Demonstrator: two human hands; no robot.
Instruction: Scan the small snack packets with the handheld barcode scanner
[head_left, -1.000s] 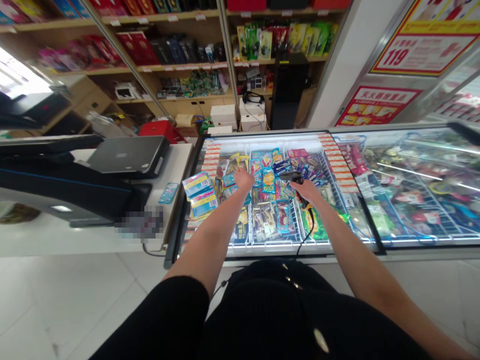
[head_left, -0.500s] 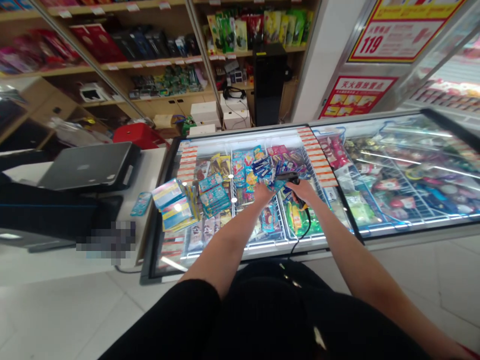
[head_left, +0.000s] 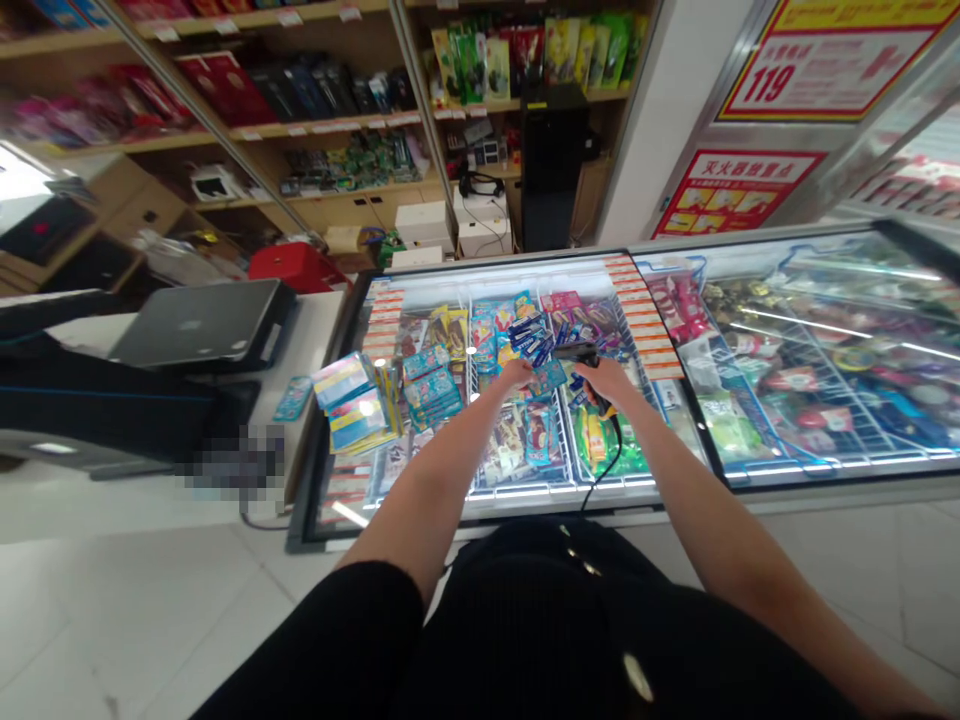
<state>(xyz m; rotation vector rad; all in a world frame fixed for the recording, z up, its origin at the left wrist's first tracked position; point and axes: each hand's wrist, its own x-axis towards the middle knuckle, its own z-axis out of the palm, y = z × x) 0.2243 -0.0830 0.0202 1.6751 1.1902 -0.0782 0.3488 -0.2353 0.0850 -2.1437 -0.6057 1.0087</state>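
My right hand (head_left: pixel 602 380) is wrapped round the handle of a black barcode scanner (head_left: pixel 577 352) with orange trim, its head turned left and its cable hanging toward me. Just left of it, my left hand (head_left: pixel 514 376) grips a flat teal packet (head_left: pixel 549 376) by its left edge, under the scanner's head. Below both hands is the glass top of a chest freezer (head_left: pixel 480 508). Dark blue packets (head_left: pixel 529 338) lie in a pile beyond my left hand. Further left are a stack of teal packets (head_left: pixel 431 388) and a stack of yellow and blue packets (head_left: pixel 352 400).
On the left counter (head_left: pixel 304 345) stand a dark flat-topped machine (head_left: pixel 191 325) and a single teal packet (head_left: pixel 292 398). A red box (head_left: pixel 296 264) sits behind. A second freezer section (head_left: pixel 810 370) extends right. Stocked shelves (head_left: pixel 352 125) and a black cabinet (head_left: pixel 553 170) line the back.
My left hand has drawn slightly left with the teal packet, which now shows flatter and more fully. The scanner stays nearly in place, and the whole view has shifted a little.
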